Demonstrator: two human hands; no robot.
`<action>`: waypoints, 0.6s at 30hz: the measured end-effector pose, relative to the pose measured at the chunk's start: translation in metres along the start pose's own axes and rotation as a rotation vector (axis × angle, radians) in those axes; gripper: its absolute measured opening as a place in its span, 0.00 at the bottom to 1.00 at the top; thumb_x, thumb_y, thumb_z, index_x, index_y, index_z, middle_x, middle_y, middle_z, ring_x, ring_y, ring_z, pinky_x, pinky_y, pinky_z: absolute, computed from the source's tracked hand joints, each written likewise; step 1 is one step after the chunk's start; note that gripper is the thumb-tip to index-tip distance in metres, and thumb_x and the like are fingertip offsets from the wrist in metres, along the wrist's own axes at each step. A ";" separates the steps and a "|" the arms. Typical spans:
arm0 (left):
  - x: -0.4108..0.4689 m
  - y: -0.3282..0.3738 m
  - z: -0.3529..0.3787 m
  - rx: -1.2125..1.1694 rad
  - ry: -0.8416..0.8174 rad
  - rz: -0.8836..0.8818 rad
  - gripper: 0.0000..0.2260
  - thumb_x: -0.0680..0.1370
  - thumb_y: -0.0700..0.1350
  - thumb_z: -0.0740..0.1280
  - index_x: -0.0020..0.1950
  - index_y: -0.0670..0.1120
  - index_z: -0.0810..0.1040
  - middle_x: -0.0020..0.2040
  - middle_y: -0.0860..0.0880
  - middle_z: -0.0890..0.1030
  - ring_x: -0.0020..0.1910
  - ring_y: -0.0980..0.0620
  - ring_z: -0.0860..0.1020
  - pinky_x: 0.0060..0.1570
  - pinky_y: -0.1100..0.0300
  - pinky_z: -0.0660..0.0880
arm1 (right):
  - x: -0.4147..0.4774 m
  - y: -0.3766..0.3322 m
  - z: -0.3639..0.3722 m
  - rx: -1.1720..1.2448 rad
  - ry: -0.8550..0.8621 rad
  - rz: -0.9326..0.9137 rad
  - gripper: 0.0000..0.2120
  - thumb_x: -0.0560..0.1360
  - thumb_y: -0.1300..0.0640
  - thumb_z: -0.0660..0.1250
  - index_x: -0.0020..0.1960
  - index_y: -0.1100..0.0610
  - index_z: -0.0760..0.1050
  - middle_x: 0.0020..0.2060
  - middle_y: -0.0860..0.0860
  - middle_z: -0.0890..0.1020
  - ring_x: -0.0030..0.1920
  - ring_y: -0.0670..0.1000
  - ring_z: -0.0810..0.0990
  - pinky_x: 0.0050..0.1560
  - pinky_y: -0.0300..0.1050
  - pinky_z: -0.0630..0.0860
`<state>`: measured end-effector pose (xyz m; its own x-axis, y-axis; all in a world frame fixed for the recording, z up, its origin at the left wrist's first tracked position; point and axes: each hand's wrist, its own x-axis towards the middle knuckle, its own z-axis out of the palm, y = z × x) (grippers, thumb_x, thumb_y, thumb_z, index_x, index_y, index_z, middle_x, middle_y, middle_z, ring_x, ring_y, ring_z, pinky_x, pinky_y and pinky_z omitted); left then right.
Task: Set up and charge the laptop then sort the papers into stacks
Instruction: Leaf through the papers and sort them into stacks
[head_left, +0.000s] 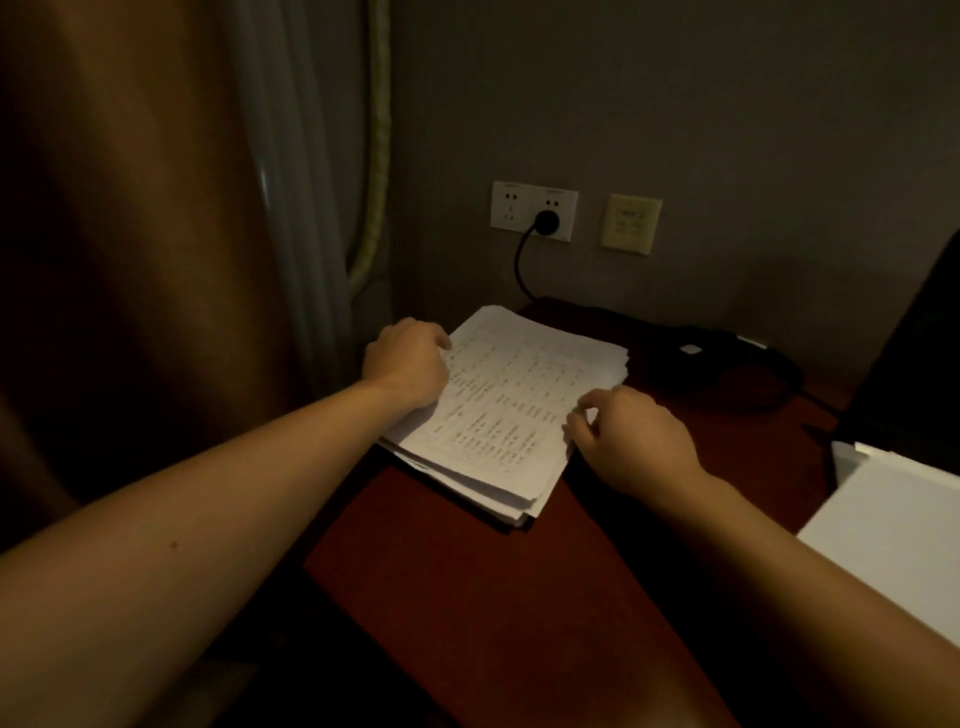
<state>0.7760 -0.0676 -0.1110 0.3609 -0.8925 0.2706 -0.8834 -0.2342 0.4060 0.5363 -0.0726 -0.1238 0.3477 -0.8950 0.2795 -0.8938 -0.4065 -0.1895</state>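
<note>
Head view: dim room; two bare forearms reach to one paper stack.
Task item: thick stack of white printed paper sheets, lying skewed on the dark red-brown wooden desk, between both hands.
Left hand: rests on the stack's left edge, fingers curled over it, thumb on the top sheet; it grips the stack.
Right hand: thumb and curled fingertips nip the stack's right edge.
Print: columns of small characters on the top sheet, too blurred to read.
Beyond the grip: round black plug seated in the white double wall socket, with a black cable dropping to the desk; socket markings illegible.
Right of socket: cream square wall panel, lettering illegible.
Beyond right hand: black bundle bearing a small white label, unreadable.
Right of right hand: pile of plain white sheets, well apart, cut by the frame edge.
</note>
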 end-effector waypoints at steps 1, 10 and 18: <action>-0.005 0.008 0.002 0.001 0.012 0.046 0.15 0.80 0.42 0.67 0.66 0.53 0.79 0.66 0.48 0.75 0.64 0.45 0.75 0.63 0.48 0.75 | -0.005 0.003 -0.006 -0.030 0.020 -0.020 0.13 0.80 0.44 0.60 0.54 0.51 0.78 0.46 0.49 0.77 0.39 0.48 0.78 0.39 0.48 0.81; -0.088 0.160 0.039 0.089 -0.249 0.617 0.12 0.82 0.53 0.63 0.63 0.54 0.80 0.59 0.49 0.78 0.62 0.46 0.73 0.59 0.51 0.70 | -0.100 0.065 -0.059 -0.356 -0.036 -0.117 0.15 0.81 0.46 0.56 0.63 0.50 0.73 0.55 0.51 0.74 0.54 0.53 0.71 0.49 0.46 0.70; -0.134 0.258 0.077 -0.132 -0.539 0.500 0.25 0.81 0.65 0.57 0.49 0.47 0.83 0.46 0.48 0.82 0.45 0.48 0.80 0.46 0.51 0.78 | -0.177 0.146 -0.083 -0.275 -0.189 0.118 0.37 0.73 0.25 0.53 0.75 0.45 0.54 0.72 0.52 0.66 0.68 0.56 0.69 0.64 0.52 0.72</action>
<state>0.4764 -0.0378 -0.1102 -0.3015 -0.9535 -0.0014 -0.8481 0.2675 0.4574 0.3203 0.0419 -0.1233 0.2607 -0.9615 0.0869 -0.9649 -0.2565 0.0572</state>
